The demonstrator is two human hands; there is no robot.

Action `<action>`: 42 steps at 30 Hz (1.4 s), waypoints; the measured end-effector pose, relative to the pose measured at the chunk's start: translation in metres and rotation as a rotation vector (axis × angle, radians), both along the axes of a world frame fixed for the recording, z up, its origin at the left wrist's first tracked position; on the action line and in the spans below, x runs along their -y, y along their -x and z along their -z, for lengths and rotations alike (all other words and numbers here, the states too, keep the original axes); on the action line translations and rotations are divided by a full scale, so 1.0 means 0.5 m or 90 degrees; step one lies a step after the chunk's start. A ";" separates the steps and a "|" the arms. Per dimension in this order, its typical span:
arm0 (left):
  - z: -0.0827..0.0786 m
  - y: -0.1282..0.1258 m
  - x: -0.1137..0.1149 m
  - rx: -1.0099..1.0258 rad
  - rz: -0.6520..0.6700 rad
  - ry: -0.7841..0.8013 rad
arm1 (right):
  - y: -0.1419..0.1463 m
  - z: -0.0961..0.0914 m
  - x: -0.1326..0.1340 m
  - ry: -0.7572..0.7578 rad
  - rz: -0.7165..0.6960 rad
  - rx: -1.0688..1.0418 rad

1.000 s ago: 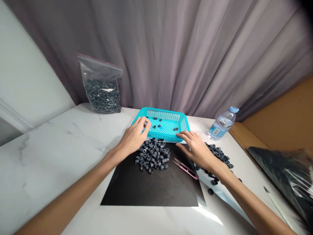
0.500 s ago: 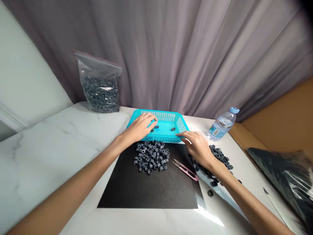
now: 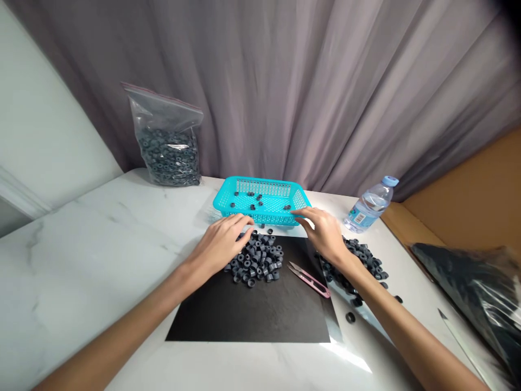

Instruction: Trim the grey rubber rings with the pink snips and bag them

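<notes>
My left hand (image 3: 223, 240) hovers at the upper left of a pile of small dark grey ring-shaped plastic parts (image 3: 260, 258), its fingers curved and thumb apart, with nothing visible between them. My right hand (image 3: 323, 231) grips the front right rim of a turquoise plastic basket (image 3: 268, 219), fingertips over the edge and thumb below. Several of the same parts lie scattered on the basket floor. Two loose parts are on the table just in front of the basket. The pile rests on a black sheet (image 3: 248, 315).
Pink-handled thread snips (image 3: 309, 279) lie right of the pile. A second heap of dark parts (image 3: 364, 260) sits beyond my right wrist. A water bottle (image 3: 371, 206), a zip bag of parts (image 3: 169, 155) and a black plastic bag (image 3: 468, 293) stand around the table.
My left hand has come out of the basket, back toward the pile. The basket has shifted slightly away with my right hand on its rim, and more parts inside are uncovered.
</notes>
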State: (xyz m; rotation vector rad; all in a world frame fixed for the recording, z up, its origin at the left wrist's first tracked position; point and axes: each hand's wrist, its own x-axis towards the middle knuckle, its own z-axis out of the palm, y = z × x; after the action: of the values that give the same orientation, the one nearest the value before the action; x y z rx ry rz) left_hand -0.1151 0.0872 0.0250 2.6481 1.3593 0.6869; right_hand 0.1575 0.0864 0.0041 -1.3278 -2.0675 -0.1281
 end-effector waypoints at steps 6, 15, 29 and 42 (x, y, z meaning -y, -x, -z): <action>0.015 -0.024 -0.027 -0.012 -0.088 0.045 | -0.005 0.006 -0.003 -0.006 0.027 -0.020; 0.035 -0.081 -0.062 -0.010 -0.171 0.045 | -0.001 0.012 -0.016 -0.001 0.027 -0.022; 0.027 -0.027 -0.044 0.117 0.033 0.245 | -0.020 0.024 -0.006 0.022 -0.006 -0.003; 0.037 0.004 -0.009 0.208 0.130 0.275 | 0.054 0.018 0.009 -0.021 -0.105 0.166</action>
State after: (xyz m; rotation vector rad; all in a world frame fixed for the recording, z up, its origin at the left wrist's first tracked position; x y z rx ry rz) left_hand -0.1171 0.0917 0.0064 2.1793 0.9986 0.6719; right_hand 0.1305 0.0819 -0.0049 -1.1653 -2.3726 -0.2732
